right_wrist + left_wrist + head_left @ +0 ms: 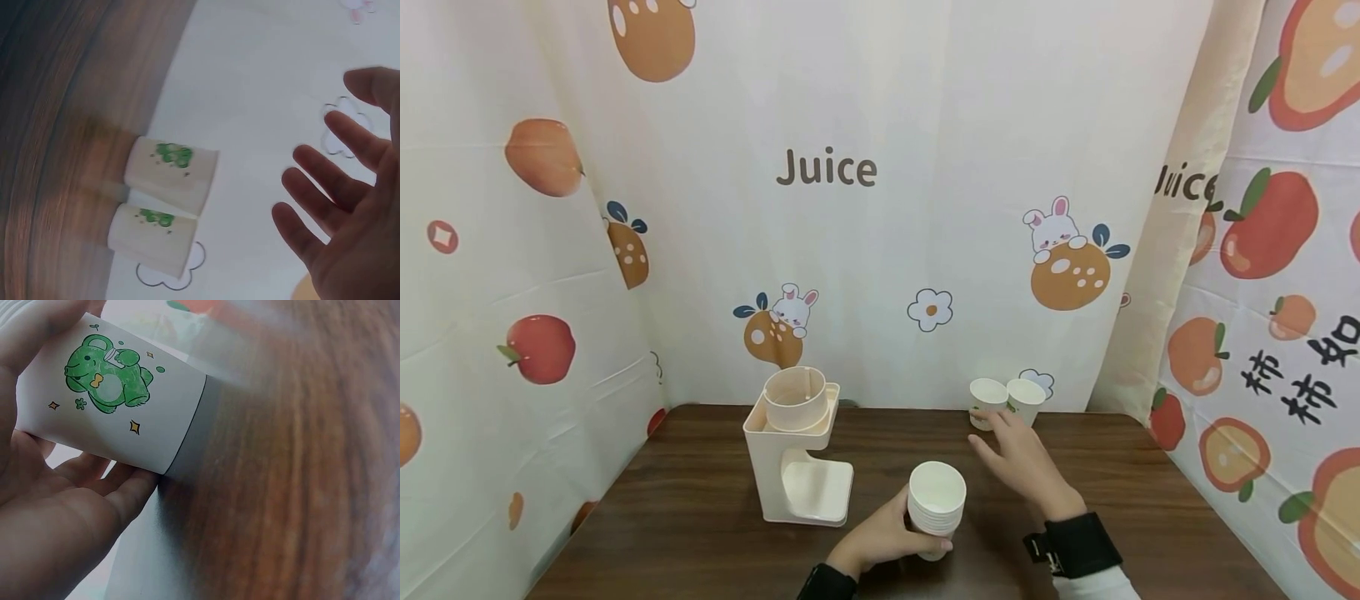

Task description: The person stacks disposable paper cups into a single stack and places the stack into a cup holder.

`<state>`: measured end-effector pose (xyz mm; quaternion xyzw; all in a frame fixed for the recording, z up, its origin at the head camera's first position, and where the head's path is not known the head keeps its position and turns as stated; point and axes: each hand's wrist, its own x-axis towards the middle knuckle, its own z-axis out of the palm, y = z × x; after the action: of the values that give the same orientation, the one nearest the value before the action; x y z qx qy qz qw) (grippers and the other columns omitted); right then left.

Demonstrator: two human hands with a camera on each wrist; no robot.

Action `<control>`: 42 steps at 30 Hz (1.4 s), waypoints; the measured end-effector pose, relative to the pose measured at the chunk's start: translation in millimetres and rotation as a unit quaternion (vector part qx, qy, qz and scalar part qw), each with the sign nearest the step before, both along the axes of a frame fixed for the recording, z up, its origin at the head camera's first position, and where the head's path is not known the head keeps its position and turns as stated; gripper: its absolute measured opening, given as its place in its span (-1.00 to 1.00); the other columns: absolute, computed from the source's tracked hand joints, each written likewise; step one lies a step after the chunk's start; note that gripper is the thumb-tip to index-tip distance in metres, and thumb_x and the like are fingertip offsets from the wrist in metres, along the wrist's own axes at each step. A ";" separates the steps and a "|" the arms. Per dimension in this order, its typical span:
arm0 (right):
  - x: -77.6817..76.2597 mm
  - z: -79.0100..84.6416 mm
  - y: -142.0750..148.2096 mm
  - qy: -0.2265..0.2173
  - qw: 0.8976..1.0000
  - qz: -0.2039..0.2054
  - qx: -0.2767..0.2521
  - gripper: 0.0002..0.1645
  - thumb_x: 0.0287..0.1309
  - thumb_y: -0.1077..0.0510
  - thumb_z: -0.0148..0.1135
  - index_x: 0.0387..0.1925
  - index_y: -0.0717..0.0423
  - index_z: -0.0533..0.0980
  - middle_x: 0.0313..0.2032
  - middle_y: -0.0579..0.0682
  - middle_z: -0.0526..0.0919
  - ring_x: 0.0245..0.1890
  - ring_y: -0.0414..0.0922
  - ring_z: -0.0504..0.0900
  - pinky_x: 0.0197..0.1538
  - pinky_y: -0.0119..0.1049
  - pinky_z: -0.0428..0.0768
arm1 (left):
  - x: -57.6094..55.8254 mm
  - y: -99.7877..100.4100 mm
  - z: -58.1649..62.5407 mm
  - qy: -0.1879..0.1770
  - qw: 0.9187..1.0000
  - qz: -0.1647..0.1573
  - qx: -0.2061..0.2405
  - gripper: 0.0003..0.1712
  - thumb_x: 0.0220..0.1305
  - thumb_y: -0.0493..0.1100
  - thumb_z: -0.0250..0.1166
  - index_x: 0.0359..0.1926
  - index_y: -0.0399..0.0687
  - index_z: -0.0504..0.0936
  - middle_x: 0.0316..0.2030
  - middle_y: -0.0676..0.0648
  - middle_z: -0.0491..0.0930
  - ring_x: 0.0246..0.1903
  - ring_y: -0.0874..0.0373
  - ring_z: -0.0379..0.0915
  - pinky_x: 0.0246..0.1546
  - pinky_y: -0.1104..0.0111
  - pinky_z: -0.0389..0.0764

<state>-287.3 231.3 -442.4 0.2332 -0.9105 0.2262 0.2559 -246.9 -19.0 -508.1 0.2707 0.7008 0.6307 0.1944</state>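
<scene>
My left hand (886, 533) grips a stack of white paper cups (937, 493), fingers and thumb curled round its lower part. In the left wrist view, the outer cup (156, 419) carries a green bear print with small yellow stars. My right hand (1022, 461) has its fingers spread and holds nothing. In the head view it overlaps two upright paper cups standing side by side at the back, a left cup (987, 390) and a right cup (1027, 395). The right wrist view shows a gap between the fingers (328, 181) and those cups, both with green prints.
A cream-coloured stand (767, 475) with a round cup-like top (796, 400) and a flat base plate stands left of the cup stack. All rest on a dark wood table (685, 500). A fruit-printed curtain (880, 250) hangs behind and at both sides.
</scene>
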 end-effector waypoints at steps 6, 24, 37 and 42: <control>-26.1 -4.5 4.2 -0.006 0.999 -0.045 0.019 -0.50 0.27 0.09 0.36 0.16 0.24 0.54 0.06 0.26 0.59 0.08 0.20 0.55 0.06 0.17 0.53 | -0.2 0.0 -0.3 -0.008 1.000 -0.004 0.003 -0.04 0.14 -0.14 0.53 0.46 0.19 0.18 0.18 0.10 0.47 0.17 0.14 0.38 0.26 0.01 0.25; -74.6 -4.7 5.3 -0.114 0.983 -0.120 0.084 -0.42 0.36 -0.01 0.20 0.28 0.23 0.46 0.21 0.36 0.45 0.17 0.32 0.42 0.05 0.27 0.48 | -0.9 -0.1 0.1 -0.012 1.000 0.003 0.002 -0.02 0.11 -0.14 0.55 0.45 0.19 0.18 0.17 0.10 0.47 0.17 0.14 0.38 0.25 0.02 0.26; -105.8 -14.6 5.1 -0.119 0.976 -0.131 0.127 -0.41 0.35 0.00 0.12 0.30 0.22 0.43 0.20 0.37 0.45 0.20 0.32 0.39 0.20 0.26 0.37 | -0.8 -0.7 -1.7 -0.022 1.000 0.005 0.000 -0.04 0.12 -0.14 0.55 0.44 0.17 0.19 0.16 0.09 0.47 0.16 0.13 0.39 0.24 0.04 0.27; -111.7 -17.5 8.0 -0.121 0.973 -0.133 0.142 -0.38 0.38 -0.05 0.11 0.34 0.19 0.42 0.21 0.36 0.45 0.22 0.32 0.40 0.21 0.25 0.37 | -0.9 -0.2 -2.2 -0.021 1.000 0.001 0.003 -0.04 0.13 -0.15 0.54 0.45 0.16 0.18 0.17 0.09 0.46 0.17 0.13 0.38 0.24 0.04 0.28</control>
<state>-399.1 239.3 -459.9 0.1149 -0.9803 0.0853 0.1360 -247.8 -19.1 -510.3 0.2570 0.6952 0.6383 0.2081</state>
